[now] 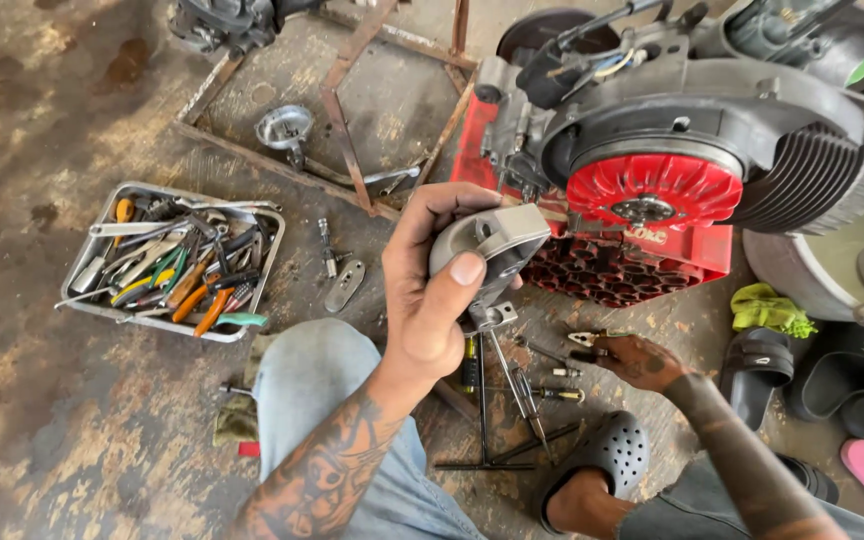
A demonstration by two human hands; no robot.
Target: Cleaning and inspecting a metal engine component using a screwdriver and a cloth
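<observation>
- My left hand (432, 300) has its grip clenched around a grey metal housing (492, 245), raised before the red-fanned engine (652, 180).
- My right hand (637, 360) pinches a small tool (587, 340) just above the floor (32, 420).
- The tool tray (172, 260) sits well apart, left.

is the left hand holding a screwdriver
No, the left hand grips a grey metal engine part, while the screwdrivers and pliers lie in the metal tray on the floor.

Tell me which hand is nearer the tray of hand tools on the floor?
Left. The left hand holds a grey metal part just right of the tool tray; the right hand is farther right, touching small tools on the floor.
</observation>
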